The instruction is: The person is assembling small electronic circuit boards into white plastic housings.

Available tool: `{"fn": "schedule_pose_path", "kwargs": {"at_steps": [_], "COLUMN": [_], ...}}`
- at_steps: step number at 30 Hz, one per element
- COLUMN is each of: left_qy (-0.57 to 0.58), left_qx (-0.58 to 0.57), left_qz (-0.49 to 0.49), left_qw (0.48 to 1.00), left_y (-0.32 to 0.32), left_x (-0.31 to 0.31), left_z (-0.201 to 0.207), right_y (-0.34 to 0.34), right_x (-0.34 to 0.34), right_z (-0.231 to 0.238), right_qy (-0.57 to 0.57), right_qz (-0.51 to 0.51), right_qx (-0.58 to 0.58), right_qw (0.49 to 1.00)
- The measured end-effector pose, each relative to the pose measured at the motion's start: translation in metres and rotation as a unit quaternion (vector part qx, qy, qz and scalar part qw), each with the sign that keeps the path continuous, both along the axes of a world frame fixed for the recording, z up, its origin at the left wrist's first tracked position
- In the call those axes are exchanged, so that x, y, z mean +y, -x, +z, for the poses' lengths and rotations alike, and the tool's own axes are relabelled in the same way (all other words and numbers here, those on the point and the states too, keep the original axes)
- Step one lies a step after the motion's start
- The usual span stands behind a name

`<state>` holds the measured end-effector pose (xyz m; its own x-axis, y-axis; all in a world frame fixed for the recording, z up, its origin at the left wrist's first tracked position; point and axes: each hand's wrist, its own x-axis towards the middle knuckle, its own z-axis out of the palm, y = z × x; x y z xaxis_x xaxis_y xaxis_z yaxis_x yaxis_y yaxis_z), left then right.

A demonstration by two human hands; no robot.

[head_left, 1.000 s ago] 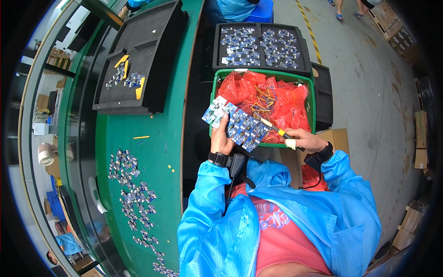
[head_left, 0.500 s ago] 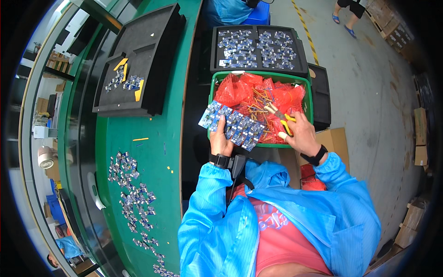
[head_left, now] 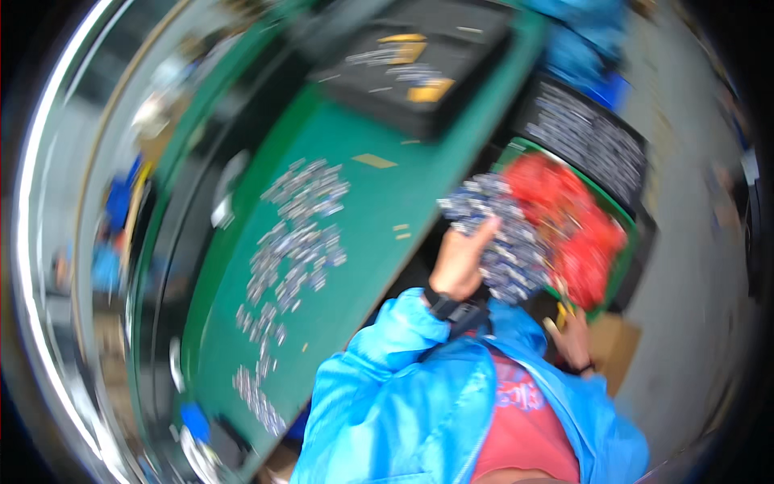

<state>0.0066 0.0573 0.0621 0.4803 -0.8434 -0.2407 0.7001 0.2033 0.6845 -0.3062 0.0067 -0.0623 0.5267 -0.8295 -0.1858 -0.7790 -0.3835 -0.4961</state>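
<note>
My left hand (head_left: pixel 459 262) is closed on the near-left edge of a panel of blue circuit boards (head_left: pixel 516 258), thumb on top. The panel, smeared by motion, is tilted over the left side of a green bin (head_left: pixel 630 234). Red bubble wrap (head_left: pixel 588 262) fills much of that bin, with thin scraps among it. Just off the bin's near corner, my right hand (head_left: pixel 574 339) is closed round yellow-handled pliers (head_left: pixel 565 309). Their jaws point toward the panel's lower right corner; blur hides whether they touch it.
Many loose circuit boards (head_left: pixel 298 230) lie on the green table (head_left: pixel 383 206) at left. At its far end stands a black tray (head_left: pixel 363 103) with boards and yellow strips. Another black tray (head_left: pixel 639 167), filled with boards, sits beyond the bin. A cardboard box (head_left: pixel 618 343) stands near my right hand.
The whole view has swung left, so the table fills more of it and the bin sits further right. My right hand with the pliers has drawn back toward me. The panel stays in my left hand.
</note>
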Motion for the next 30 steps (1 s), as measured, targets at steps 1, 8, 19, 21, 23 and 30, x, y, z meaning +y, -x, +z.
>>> {"fn": "schedule_pose_path", "kwargs": {"at_steps": [1,8,19,21,23,30], "left_qy": [0.022,-0.016,-0.452,-0.509,-0.538,-0.799], "left_qx": [-0.001,-0.125,-0.230,-0.176,-0.200,-0.435], "left_qz": [0.005,0.196,0.464,0.402,0.338,0.196], "left_qw": [1.000,0.973,0.726,0.741,0.746,0.366], "left_y": [-0.008,-0.041,-0.036,-0.051,-0.055,-0.082], "left_x": [0.008,0.190,0.636,0.668,0.687,0.730], "left_z": [0.007,0.082,0.079,0.070,0.067,0.008], "right_y": [-0.011,-0.072,-0.268,-0.290,-0.315,-0.361], "right_x": [0.002,-0.002,-0.008,-0.006,0.000,-0.017], "right_z": [0.019,0.040,0.133,0.145,0.153,0.144], "right_qy": [-0.019,-0.007,0.096,0.111,0.124,0.232], "right_qz": [-0.015,0.113,0.422,0.425,0.410,0.375], "right_qx": [0.024,-0.103,-0.242,-0.212,-0.203,-0.147], "right_qw": [0.999,0.988,0.868,0.873,0.881,0.885]}}
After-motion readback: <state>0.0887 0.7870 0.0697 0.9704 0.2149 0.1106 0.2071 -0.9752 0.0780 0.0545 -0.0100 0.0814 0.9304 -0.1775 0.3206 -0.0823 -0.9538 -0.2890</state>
